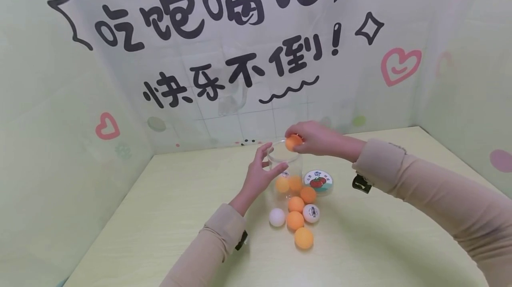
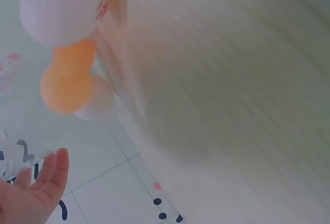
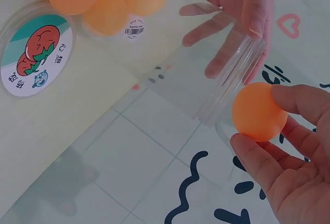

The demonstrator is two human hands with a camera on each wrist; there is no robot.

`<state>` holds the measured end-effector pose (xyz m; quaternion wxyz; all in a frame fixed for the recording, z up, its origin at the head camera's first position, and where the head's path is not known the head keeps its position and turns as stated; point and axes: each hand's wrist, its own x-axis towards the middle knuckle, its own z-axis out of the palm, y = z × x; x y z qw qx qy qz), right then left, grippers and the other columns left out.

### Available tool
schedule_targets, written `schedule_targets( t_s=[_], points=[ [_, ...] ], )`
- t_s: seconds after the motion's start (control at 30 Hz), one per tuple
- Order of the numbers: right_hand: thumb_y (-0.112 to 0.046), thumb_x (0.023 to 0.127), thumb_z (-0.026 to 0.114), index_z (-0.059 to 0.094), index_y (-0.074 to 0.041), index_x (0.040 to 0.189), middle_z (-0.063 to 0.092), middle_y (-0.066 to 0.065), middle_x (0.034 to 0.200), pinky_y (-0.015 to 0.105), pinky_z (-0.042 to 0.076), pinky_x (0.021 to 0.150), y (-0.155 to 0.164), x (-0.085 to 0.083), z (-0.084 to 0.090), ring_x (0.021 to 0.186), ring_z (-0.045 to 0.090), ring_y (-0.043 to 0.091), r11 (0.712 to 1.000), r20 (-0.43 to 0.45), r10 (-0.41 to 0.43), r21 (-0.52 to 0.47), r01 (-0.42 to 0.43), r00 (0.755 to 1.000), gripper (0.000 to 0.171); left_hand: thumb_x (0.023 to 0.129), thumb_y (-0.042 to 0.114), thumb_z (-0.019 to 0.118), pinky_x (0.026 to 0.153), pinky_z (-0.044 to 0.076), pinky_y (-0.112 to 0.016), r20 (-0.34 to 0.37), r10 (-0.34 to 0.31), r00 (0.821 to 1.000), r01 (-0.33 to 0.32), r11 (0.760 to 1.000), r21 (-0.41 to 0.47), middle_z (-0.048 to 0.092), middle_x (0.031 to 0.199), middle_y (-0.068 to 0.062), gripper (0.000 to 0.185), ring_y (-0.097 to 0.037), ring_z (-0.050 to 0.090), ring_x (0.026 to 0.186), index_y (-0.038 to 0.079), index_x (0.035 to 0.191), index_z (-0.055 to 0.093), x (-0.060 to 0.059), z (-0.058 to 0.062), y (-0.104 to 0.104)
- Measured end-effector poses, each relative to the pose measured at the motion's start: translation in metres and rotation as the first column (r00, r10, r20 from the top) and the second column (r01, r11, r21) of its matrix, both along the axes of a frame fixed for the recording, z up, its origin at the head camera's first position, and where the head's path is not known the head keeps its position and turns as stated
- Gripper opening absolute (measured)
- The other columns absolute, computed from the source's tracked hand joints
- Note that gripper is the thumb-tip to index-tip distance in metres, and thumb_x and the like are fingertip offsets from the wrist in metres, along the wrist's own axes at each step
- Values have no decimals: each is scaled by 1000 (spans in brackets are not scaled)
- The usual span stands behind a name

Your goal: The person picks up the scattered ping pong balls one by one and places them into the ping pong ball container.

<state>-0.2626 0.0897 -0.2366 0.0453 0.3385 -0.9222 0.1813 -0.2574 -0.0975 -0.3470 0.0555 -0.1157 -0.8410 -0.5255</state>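
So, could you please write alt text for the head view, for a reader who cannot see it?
A right hand pinches an orange ball over the mouth of a clear jar steadied by the left hand. Loose orange and white balls and a round lid lie on the pale green table.

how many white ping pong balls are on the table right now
2. One plain white ball lies left of the loose orange balls, and one white ball with a printed logo lies to their right, in front of the clear jar. More may be hidden behind the hands.
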Motion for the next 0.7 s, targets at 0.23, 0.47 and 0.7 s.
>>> schedule_targets(
  t_s=[0.23, 0.47, 0.7],
  points=[
    [-8, 82, 65, 60, 0, 114, 63, 12, 108, 37, 48, 81, -2, 1, 1, 90, 55, 24, 1000, 21, -1, 10, 1, 1000, 33, 77, 44, 69, 88, 46, -46, 6, 0, 1000, 0, 1000, 8, 39, 142, -4, 75, -32, 48, 115, 26, 139, 30, 0, 0, 0],
    [-8, 82, 64, 59, 0, 115, 62, 14, 110, 38, 49, 80, -1, 0, -1, 92, 58, 27, 1000, 17, 15, 13, -15, 1000, 34, 78, 41, 70, 87, 46, -45, -9, -4, 1000, 5, 1000, 19, 41, 141, -4, 73, -32, 49, 114, 25, 138, 32, 1, 0, 0],
    [-7, 82, 65, 58, 1, 115, 61, 16, 114, 39, 50, 82, 0, -2, -1, 97, 59, 31, 1000, 29, 18, 9, -18, 999, 36, 79, 38, 70, 88, 45, -46, -26, -17, 1000, 18, 999, 30, 40, 142, -5, 71, -33, 50, 113, 26, 138, 33, 1, 0, -1]
  ],
)
